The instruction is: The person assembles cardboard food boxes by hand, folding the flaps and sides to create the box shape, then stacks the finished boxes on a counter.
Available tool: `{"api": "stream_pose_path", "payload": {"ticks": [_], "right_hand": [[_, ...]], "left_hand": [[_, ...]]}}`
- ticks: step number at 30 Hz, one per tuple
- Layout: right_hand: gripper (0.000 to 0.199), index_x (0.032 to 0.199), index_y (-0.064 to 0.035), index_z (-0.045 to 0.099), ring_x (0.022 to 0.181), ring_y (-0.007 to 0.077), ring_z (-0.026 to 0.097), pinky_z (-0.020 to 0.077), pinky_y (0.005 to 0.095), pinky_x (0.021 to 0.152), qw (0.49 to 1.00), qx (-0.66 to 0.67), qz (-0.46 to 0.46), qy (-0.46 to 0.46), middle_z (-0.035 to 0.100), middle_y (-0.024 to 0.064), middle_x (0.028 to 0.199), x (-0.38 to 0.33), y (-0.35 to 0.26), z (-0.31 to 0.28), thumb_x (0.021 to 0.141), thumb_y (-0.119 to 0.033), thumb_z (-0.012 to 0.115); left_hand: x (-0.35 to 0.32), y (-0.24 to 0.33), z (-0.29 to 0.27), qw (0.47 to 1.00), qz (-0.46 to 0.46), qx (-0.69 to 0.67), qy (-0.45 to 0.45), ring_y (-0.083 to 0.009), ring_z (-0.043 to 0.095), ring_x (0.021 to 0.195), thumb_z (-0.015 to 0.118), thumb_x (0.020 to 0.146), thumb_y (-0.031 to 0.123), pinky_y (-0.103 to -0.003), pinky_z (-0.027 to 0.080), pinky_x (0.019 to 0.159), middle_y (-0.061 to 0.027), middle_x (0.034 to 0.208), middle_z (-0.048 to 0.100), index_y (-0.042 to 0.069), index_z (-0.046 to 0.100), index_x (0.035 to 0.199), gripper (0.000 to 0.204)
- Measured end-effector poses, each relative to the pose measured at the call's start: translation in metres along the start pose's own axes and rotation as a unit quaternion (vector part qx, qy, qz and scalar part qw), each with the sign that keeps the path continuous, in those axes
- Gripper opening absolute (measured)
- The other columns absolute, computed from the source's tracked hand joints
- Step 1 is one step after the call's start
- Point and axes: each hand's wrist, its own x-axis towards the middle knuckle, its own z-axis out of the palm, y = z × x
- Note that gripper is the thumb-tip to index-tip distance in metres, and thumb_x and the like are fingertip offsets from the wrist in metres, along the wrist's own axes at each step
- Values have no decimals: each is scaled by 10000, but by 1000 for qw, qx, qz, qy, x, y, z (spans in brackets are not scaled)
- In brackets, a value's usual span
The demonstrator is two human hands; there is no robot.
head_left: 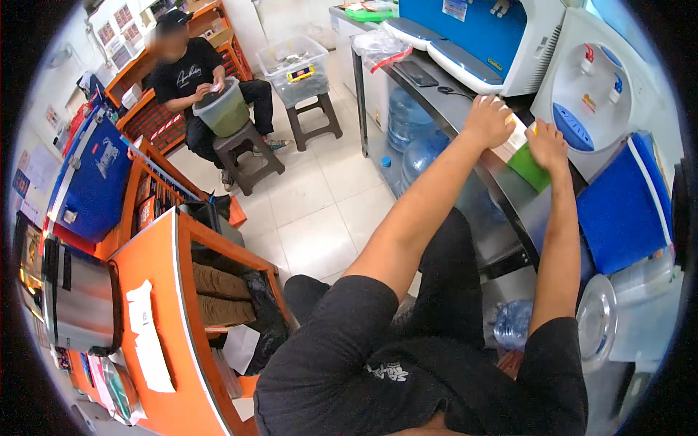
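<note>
Both my arms stretch out to the right over a narrow metal table. My left hand is closed, fingers curled down by the table's far side; what lies under them is mostly hidden. Close beside it, my right hand is closed too, with a small bit of yellow and white showing at its fingertips. Between the hands and below the right one lies a flat white-and-green thing, perhaps a packet or a board. My hands cover part of it, so its kind is unclear.
A blue-and-white water dispenser and a phone sit on the table, large water bottles below. A blue bag hangs at right. Across the room a seated person holds a bucket on a stool. An orange counter stands left.
</note>
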Motion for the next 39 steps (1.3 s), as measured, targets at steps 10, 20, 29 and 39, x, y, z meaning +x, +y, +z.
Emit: {"api": "stream_pose_path", "payload": {"ticks": [10,20,29,39], "right_hand": [[727,1340,-38,432,1318,408,308,206,516,1082,998,-20,-10,63,412,224,1374,26,-16,-32,899,-608,335],[301,1089,-27,606,857,162,612,478,290,791,750,518,-408,-45,649,82,956,-103,-218,21,896,-259,602],[290,986,-21,641,740,209,659,513,326,700,668,480,-443,-357,672,135,865,-145,-330,263,835,-268,665],[348,1013,-18,630,900,285,646,504,367,801,743,465,-359,-320,673,161,940,-133,-291,274,815,-303,636]], "left_hand": [[-38,-25,-238,997,-48,-38,41,-310,494,1140,662,800,231,-388,373,989,-155,1186,553,49,557,1125,386],[-354,92,-629,608,-621,446,-215,-351,512,1126,667,779,418,-428,450,901,-223,1205,551,-14,577,1133,566],[-502,219,-762,534,-631,543,-149,-325,625,722,551,877,384,-438,459,671,-202,736,633,-15,647,835,412],[-444,141,-715,577,-636,496,-131,-265,617,662,608,828,338,-389,464,623,-172,704,641,-45,654,781,388]]}}
